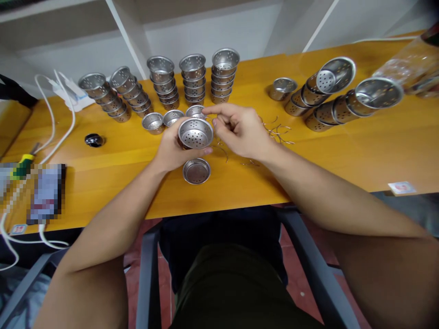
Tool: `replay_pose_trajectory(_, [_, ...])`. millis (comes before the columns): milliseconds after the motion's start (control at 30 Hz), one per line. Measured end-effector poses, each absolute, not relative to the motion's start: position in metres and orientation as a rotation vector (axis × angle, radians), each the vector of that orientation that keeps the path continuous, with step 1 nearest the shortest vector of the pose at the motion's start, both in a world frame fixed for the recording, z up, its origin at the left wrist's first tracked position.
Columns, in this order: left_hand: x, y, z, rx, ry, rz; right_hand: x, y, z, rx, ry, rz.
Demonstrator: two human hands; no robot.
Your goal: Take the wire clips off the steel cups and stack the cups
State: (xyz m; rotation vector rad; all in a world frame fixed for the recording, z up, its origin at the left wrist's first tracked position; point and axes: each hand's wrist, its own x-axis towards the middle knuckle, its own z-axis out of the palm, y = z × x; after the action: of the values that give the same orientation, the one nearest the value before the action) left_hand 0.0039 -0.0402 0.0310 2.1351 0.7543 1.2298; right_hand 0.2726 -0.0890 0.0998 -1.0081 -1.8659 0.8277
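Observation:
My left hand point(172, 148) is wrapped around a perforated metal cup point(195, 133), tilted so that its holed inside faces me. Close to its right rim is my right hand point(240, 128), with the index finger stretched out over the cup's far side, the thumb apart from it and the other fingers curled. I see nothing between finger and thumb. A shallow metal cup point(196, 172) stands on the table just below the held one. Behind my hands are three small cups, one of them a small cup point(152, 123) at the left. Thin bent wires point(276, 132) lie right of my right hand.
Several stacks of perforated cups point(195, 80) line the table's back. Leaning cup stacks point(338, 109) and a single cup point(282, 88) stand at the right, near a clear plastic bottle point(404, 64). At left are a phone point(47, 194), white cables point(73, 114) and a black round object point(94, 140).

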Motion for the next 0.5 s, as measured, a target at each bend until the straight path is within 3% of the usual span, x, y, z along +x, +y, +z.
replay_pose_trajectory(500, [0.0067, -0.0484, 0.0342, 2.178, 0.82, 1.213, 0.2758, -0.0832, 0.0941, -0.998, -1.827, 0.864])
